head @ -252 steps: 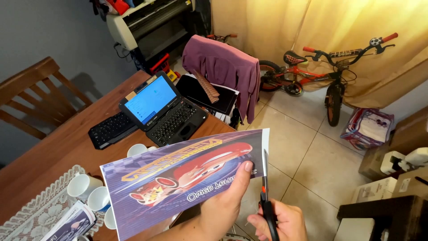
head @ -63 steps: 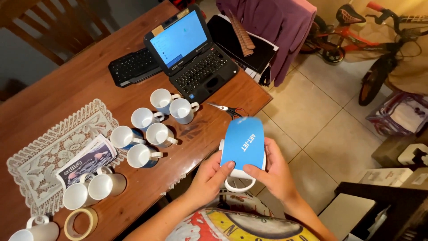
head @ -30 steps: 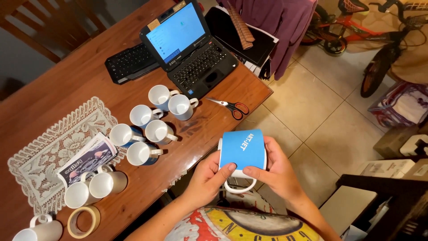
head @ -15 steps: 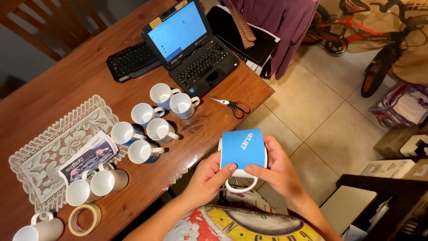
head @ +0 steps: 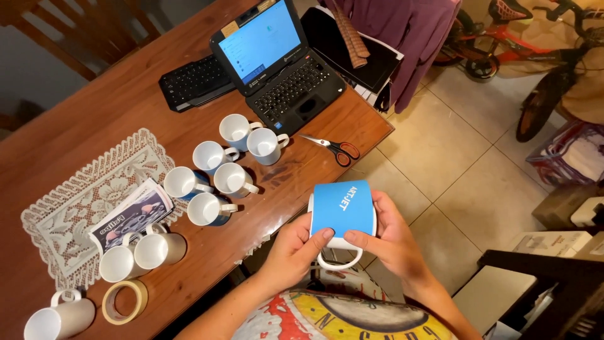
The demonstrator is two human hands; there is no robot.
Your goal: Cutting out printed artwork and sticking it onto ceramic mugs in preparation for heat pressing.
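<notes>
While both hands work off the edge of the desk [head: 94, 126], above the tiled floor [head: 453, 157], a white mug [head: 341, 242] sits between them with a blue sheet [head: 343, 209] wrapped over its upper side, its handle loop hanging down toward the person's lap. That two-sided hold looks meant to keep the sheet smooth and tight against the curve, since one hand alone would let it spring off. The left hand [head: 292, 252] cups the mug from its own side, fingers [head: 322, 236] curled partly closed, the thumb tip pressing on the lower edge of the blue sheet. The right hand [head: 393, 236] mirrors it, thumb laid across the bottom of the sheet and the other fingers wrapped round the far side, where I cannot tell how tightly they close. Neither hand is clenched; both are bent just enough to follow the mug's round wall. On the desk, well apart from the hands, a cluster of plain white mugs [head: 233, 157] stands upright, seemingly kept within easy reach. Scissors [head: 333, 148] lie near the desk corner, beside an open laptop [head: 277, 63] and a separate keyboard [head: 192, 82]. A roll of tape [head: 124, 301] rests at the near end by a lace doily [head: 82, 201] carrying a printed sheet [head: 129, 214].
</notes>
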